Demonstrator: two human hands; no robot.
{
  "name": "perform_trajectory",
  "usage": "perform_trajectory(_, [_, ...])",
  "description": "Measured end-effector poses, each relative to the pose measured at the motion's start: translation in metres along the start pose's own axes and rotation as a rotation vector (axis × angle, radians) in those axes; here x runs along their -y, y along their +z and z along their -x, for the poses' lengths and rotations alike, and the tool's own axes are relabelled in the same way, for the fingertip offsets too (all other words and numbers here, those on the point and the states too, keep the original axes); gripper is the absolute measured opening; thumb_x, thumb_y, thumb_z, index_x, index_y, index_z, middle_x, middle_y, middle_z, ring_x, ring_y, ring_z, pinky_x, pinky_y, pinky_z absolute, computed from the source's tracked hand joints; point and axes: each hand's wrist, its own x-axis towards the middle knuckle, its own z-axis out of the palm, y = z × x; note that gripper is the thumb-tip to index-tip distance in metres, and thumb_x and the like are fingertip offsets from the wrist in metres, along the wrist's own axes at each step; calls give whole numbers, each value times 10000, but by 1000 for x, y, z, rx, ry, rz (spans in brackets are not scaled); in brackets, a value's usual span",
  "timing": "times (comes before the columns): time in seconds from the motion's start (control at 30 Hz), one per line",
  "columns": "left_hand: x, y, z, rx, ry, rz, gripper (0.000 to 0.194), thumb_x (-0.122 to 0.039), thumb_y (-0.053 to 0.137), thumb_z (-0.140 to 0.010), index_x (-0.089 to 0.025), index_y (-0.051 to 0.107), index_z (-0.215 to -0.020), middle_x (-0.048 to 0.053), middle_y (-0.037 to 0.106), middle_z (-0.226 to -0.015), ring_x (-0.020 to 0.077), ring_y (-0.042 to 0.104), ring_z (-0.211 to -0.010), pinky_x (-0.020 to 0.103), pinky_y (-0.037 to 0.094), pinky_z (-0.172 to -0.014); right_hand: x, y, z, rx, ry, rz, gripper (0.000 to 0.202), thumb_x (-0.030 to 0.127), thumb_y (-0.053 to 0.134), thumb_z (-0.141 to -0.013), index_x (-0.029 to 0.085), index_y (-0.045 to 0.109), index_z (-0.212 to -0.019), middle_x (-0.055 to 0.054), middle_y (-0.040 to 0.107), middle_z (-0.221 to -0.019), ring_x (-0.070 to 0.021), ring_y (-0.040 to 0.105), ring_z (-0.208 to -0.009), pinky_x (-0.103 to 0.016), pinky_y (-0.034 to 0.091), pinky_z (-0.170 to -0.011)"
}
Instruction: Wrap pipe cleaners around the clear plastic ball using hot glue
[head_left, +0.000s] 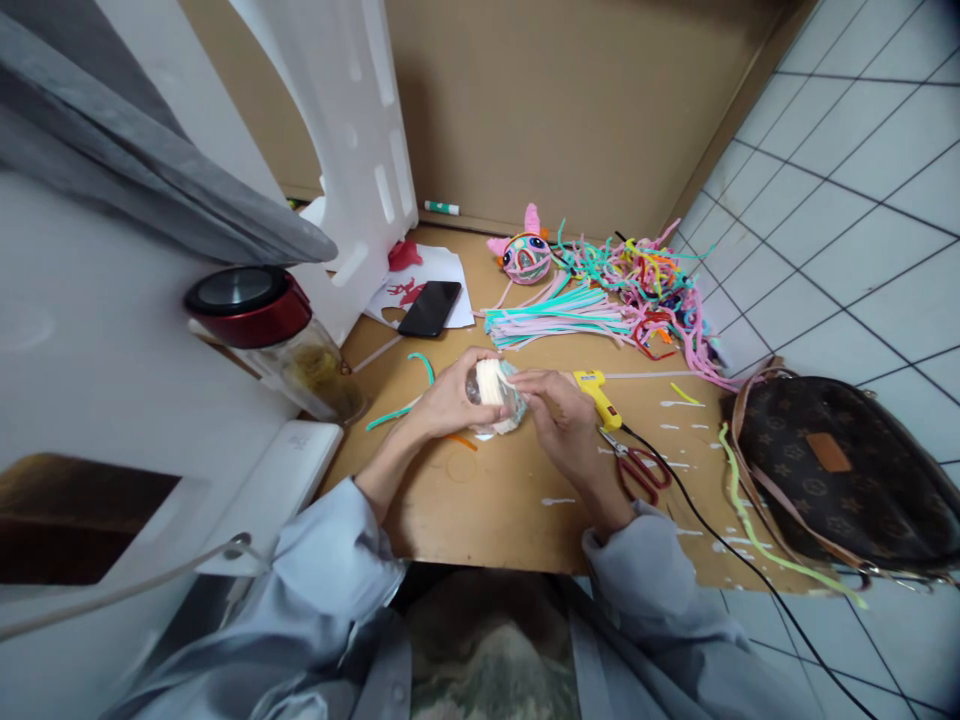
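Note:
Over the middle of the table, my left hand (444,398) is wrapped around a small clear ball-like thing (513,412) partly wound with cream pipe cleaner (490,382). My right hand (561,412) pinches at the ball's right side, where a cream strand seems to run to the fingertips. The exact grip there is too small to see clearly. Just right of that hand lies a yellow glue gun (598,398) with a black cord. Red-handled scissors (637,472) rest below it. Teal pipe cleaner pieces (390,415) and an orange one (461,440) lie near my left hand.
Bundled pink and teal pipe cleaners (559,315), a tangled heap (645,275) and a finished-looking pink-eared ball figure (526,258) sit at the back. A black phone (431,308) rests on paper. A red-lidded bottle (300,350) stands left; a brown bag (855,470) sits right.

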Motion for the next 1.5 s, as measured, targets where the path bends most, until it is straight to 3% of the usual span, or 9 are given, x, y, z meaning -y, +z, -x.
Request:
perform_trajectory(0.3, [-2,0,0,5,-13,8,752,-393,770,-568,-172,505,-1236,28,609,-998,195,566,-863,309,474,-777,1,0,0,28,-78,30,180,115,488,-971,234,623,-962,-32,769,-979,-179,708,-979,-361,507,-861])
perform_trajectory(0.83, [1,-1,0,1,-2,-23,762,-413,784,-588,-171,513,-1258,53,629,-1081,212,599,-916,330,493,-822,0,1,5,65,-124,115,174,161,458,-991,238,611,-959,-48,760,-987,-197,658,-990,-388,467,-882])
perform_trajectory(1.03, [0,-2,1,2,-2,-42,794,-432,792,-606,-196,490,-1301,40,621,-1052,224,595,-933,335,496,-825,-3,2,6,89,-93,120,192,213,444,-1002,242,630,-966,-54,761,-1000,-206,657,-1006,-395,468,-895])
perform_trajectory(1.5, [2,-2,1,28,6,-19,797,-473,799,-634,-194,479,-1309,27,606,-991,197,575,-861,307,484,-772,-4,3,6,75,-131,110,169,152,472,-970,240,615,-986,-50,760,-1007,-212,653,-1014,-396,473,-882])
